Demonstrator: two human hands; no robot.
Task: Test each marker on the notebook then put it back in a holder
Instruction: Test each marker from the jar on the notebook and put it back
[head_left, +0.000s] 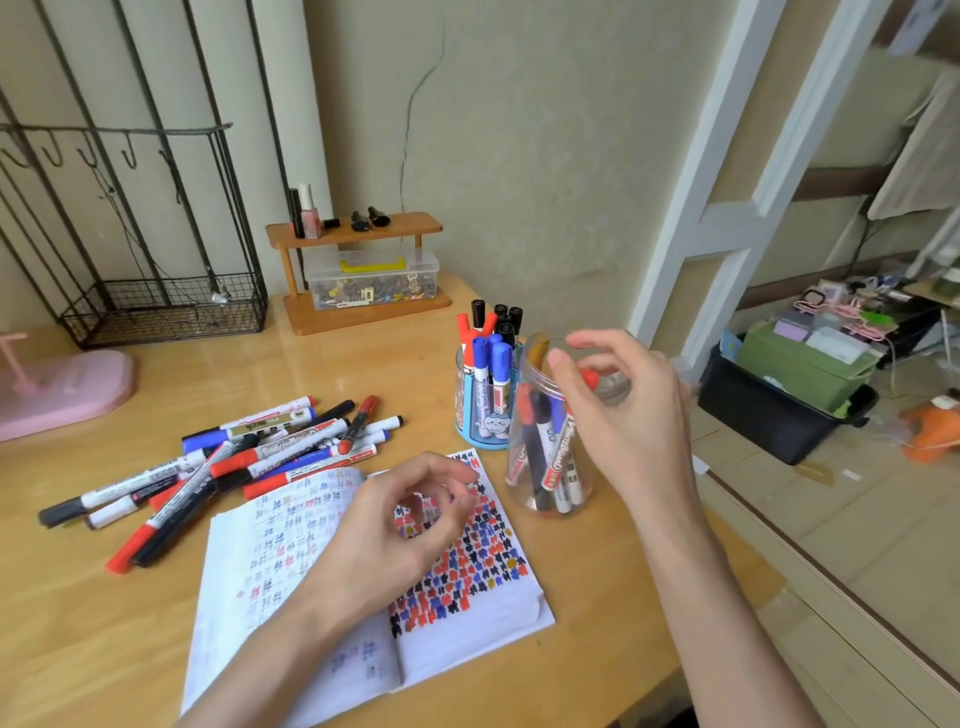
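- Two holders stand at the far edge of the notebook (467, 613): a blue holder (470, 415) full of upright markers and, just beside it, a clear jar (521, 483) with several markers leaning inside
- We judge the step in hand to be the return: a red-capped marker (589, 378) sits in the jar with its cap up at the mouth, right under our right hand (623, 415)
- That hand hovers over the jar's mouth with thumb and forefinger spread apart and the other fingers curled; the palm hides the contact, so we cannot tell whether it grips the cap or has let go
- Our left hand (395, 525) hangs above the open notebook, fingers loosely curled, holding nothing
- A pile of markers (234, 462) lies on the table (104, 623) to the left of the notebook, so we reckon much of the task is not yet done
- Next we would need to clear the right hand from the jar without tipping it, pick one marker from the pile, uncap it, and find bare paper, since the right page is crowded with test marks
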